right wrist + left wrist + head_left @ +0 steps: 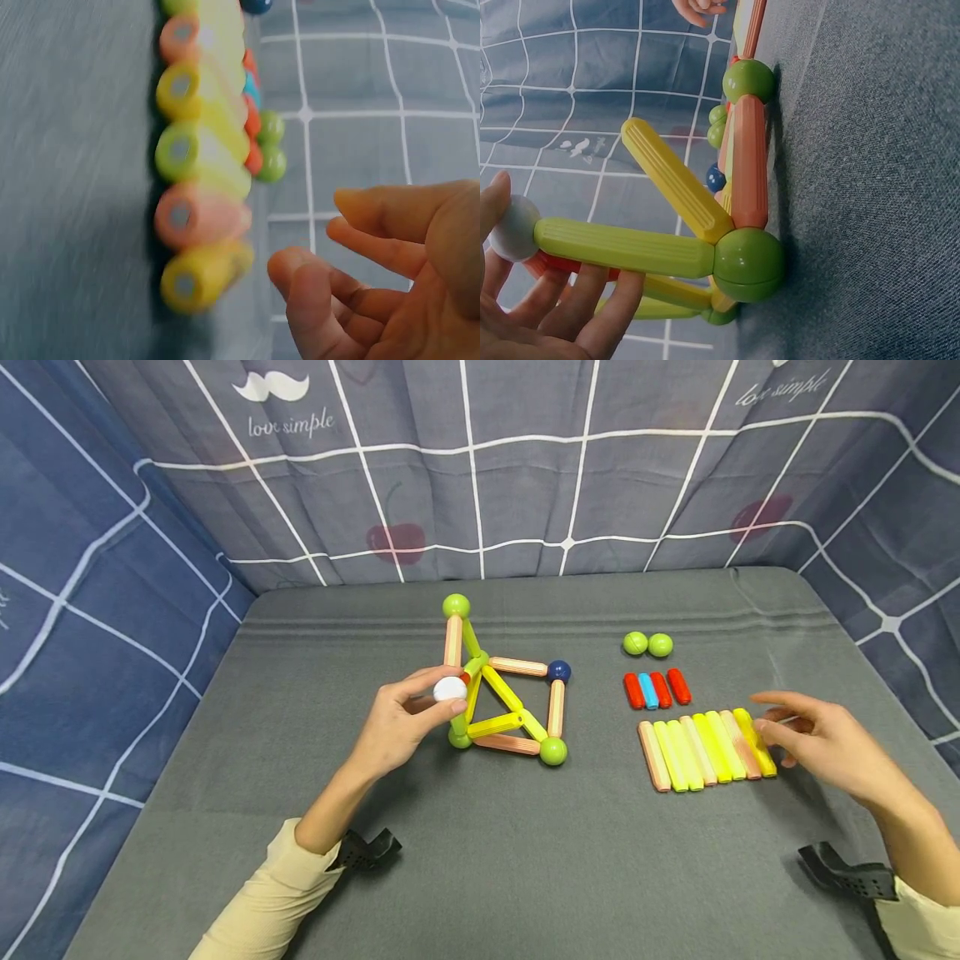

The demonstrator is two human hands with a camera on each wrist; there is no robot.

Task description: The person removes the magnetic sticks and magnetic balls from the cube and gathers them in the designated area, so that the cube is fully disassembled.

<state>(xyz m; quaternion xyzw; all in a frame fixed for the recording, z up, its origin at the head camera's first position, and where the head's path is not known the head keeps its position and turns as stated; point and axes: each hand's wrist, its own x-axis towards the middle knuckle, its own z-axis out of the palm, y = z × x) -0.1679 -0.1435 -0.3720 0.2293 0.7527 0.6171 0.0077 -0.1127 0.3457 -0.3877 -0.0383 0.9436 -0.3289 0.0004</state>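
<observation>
My left hand (pixel 405 718) pinches a white ball (pixel 450 690) between thumb and fingers. In the left wrist view a light green rod (pixel 626 246) runs from that ball to a green ball (pixel 748 264) close to the table, and a yellow rod (pixel 676 180) slants off the same green ball. These belong to a frame of magnetic rods and balls, with a dark blue ball (pixel 558 672) at its right corner. My right hand (pixel 832 739) hovers beside the end yellow rod (pixel 754 743) of a row, thumb and fingers loosely bent with a gap between them and nothing held.
The row of long rods (pixel 688 756) lies on the grey cloth, right of the frame. Behind it are short red rods and a short blue rod (pixel 648 691), then two loose green balls (pixel 660 645). A checked curtain (pixel 517 493) closes off the back and sides.
</observation>
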